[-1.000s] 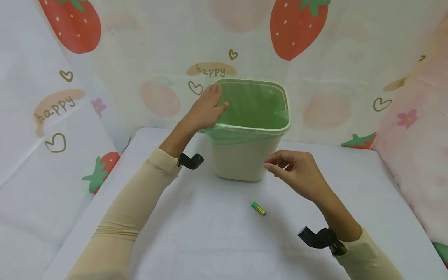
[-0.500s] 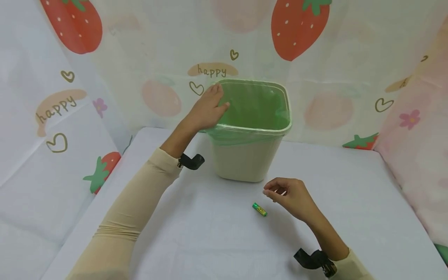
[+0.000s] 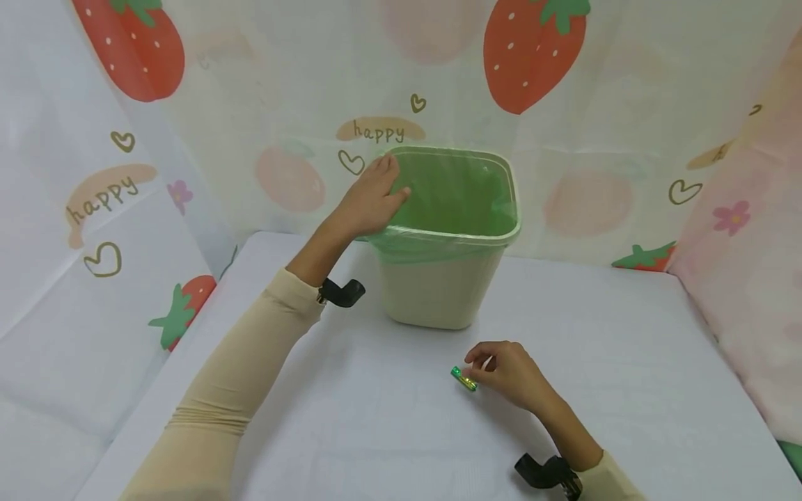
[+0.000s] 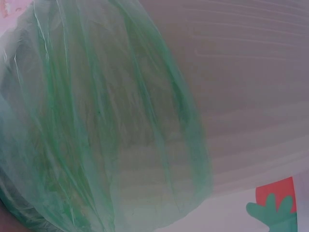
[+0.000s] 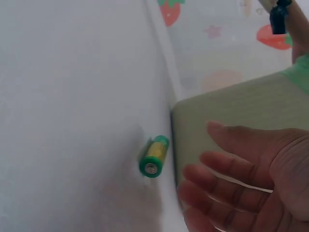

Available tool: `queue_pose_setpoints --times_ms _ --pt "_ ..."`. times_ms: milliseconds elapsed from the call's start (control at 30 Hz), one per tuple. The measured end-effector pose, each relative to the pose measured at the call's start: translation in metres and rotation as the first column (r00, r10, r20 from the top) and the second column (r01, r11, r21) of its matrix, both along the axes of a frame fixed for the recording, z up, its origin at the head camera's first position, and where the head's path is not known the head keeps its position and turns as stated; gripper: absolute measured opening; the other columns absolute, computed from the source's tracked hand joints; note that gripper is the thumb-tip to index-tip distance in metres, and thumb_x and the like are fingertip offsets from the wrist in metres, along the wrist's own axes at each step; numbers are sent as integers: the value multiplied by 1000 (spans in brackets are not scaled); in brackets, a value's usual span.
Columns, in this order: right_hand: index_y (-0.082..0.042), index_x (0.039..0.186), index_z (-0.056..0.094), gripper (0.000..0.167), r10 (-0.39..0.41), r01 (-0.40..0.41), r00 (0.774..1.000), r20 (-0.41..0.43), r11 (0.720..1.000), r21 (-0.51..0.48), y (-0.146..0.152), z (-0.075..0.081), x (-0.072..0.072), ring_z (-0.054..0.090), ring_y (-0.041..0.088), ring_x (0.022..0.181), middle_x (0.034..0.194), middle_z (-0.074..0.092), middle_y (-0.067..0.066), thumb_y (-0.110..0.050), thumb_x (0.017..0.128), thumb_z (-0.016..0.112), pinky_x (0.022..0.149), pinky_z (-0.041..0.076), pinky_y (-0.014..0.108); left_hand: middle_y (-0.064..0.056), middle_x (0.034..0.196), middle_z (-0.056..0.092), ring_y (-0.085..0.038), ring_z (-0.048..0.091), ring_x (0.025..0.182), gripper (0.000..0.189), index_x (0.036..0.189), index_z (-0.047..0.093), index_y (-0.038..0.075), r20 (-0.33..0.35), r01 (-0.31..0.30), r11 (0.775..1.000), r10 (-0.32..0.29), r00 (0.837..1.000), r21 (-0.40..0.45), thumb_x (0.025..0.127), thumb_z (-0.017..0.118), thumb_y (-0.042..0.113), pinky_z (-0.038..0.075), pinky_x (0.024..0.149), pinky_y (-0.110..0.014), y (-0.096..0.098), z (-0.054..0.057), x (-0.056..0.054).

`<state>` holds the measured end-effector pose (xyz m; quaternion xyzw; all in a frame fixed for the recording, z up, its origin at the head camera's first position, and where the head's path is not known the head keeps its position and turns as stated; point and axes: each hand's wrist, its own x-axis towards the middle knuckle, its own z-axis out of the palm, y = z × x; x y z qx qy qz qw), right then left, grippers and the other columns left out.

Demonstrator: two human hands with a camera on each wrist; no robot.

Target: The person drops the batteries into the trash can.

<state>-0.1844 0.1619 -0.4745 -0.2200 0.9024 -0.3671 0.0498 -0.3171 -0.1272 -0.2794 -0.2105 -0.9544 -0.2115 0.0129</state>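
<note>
A trash can (image 3: 429,292), pale cream and lined with a green plastic bag (image 3: 451,191), stands upright on the white table. My left hand (image 3: 370,198) holds its left rim, the thumb reaching over the opening; the left wrist view shows the can's side and the bag's folded-down edge (image 4: 159,121), with the fingers out of sight. In front of the can lies a green and yellow battery (image 3: 462,379). Loosely bent, my right hand (image 3: 504,372) is beside it, with fingertips overlapping it in the head view. The right wrist view shows a gap between the fingers and the battery (image 5: 155,157).
White cloth covers the table (image 3: 363,431). Behind and at both sides hang curtains (image 3: 219,83) printed with strawberries and hearts. A black wrist camera (image 3: 343,292) sits on my left wrist, and another black camera (image 3: 545,473) on my right.
My right hand has come down and toward me from beside the trash can to the battery. The left hand, the can and the battery stay in place.
</note>
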Motion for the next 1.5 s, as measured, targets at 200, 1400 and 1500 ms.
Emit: queue_pose_setpoints --times_ms 200,1400,1500 --pt "-14 92 74 14 -24 24 1000 0 998 61 -4 -7 0 60 6 67 74 65 -12 -20 84 84 58 48 25 -21 168 -2 -32 -5 156 69 159 3 -8 -2 -1 1000 1 1000 5 111 31 33 0 126 -36 -1 2 1" --pt "-16 83 74 14 48 -46 999 -7 986 161 -6 4 10 57 4 69 74 64 -13 -5 81 83 63 48 26 -20 168 -3 -32 -4 156 69 159 2 -7 4 1 1000 -1 1000 3 112 31 34 -1 126 -35 0 -1 -1" --pt "-16 86 75 13 59 -55 998 -19 989 135 -3 9 11 58 3 70 75 65 -14 -5 83 81 62 49 24 -20 168 -3 -32 -4 156 69 159 2 -7 0 0 1000 0 1000 1 112 31 34 0 126 -36 0 -2 -2"
